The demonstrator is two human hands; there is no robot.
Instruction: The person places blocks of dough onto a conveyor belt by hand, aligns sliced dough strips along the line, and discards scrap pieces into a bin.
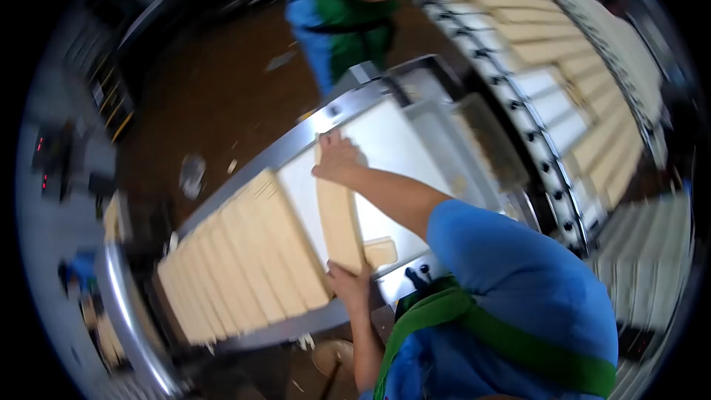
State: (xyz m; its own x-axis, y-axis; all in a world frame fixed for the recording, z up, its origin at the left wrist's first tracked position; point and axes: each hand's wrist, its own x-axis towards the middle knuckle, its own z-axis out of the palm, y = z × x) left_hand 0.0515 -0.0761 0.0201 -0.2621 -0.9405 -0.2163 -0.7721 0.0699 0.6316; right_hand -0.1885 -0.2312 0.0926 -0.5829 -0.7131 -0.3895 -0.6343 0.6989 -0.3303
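The right hand [338, 157] grips the far end of a pale dough strip [339, 218] on the white board [392, 144], the left hand [351, 287] its near end; layered dough strips [241, 261] lie left of the board, a small dough piece [381, 252] near its lower edge

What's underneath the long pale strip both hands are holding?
White work surface shows on both sides of the strip and probably continues beneath it. Whatever lies directly underneath is covered, so I cannot tell.
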